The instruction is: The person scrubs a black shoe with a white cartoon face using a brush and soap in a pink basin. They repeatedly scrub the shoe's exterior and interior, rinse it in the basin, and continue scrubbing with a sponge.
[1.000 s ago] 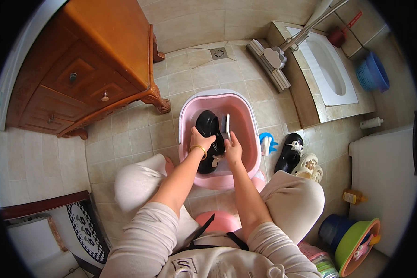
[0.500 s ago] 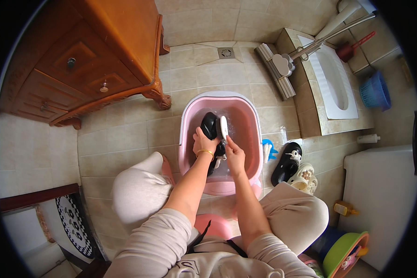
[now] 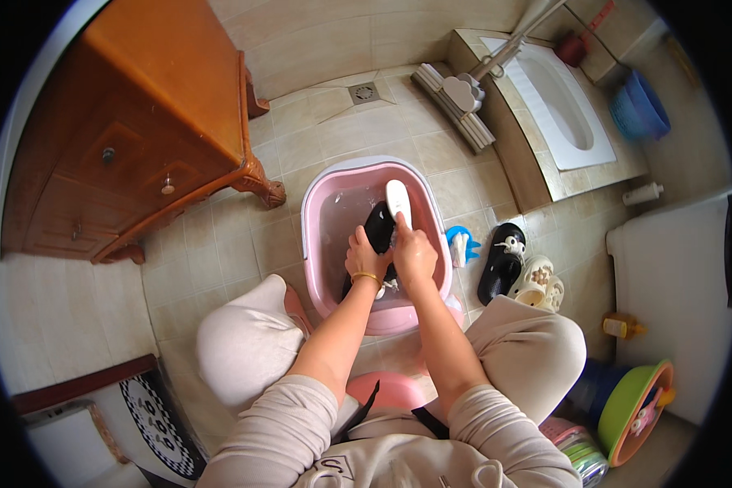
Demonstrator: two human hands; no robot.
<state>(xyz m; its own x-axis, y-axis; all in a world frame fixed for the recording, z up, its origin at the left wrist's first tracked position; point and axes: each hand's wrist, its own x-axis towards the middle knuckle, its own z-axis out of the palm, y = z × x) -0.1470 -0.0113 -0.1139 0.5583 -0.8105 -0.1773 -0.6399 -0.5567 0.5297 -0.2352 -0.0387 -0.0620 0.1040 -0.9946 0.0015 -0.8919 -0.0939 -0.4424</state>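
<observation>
A pink tub point(image 3: 389, 320) of cloudy water stands between my knees. Inside it my left hand point(image 3: 366, 252) grips a black clog point(image 3: 378, 226), toe pointing away from me; a small white ornament shows near its lower part. My right hand point(image 3: 416, 257) is closed around the handle of a white scrub brush point(image 3: 398, 200). The brush lies along the clog's right side, its white back facing up, so its bristles are hidden. Both wrists are close together over the tub.
Right of the tub are a blue-and-white item point(image 3: 461, 246), another black clog point(image 3: 497, 279) and cream clogs point(image 3: 532, 282). A mop point(image 3: 464, 96) leans by the raised squat toilet point(image 3: 557, 102). A wooden cabinet point(image 3: 189, 89) stands left. A green basin point(image 3: 618, 407) sits at lower right.
My right hand has come closer to my left, and the brush has turned so its broad white back shows. The clog sits lower in the tub. The whole view has tilted somewhat.
</observation>
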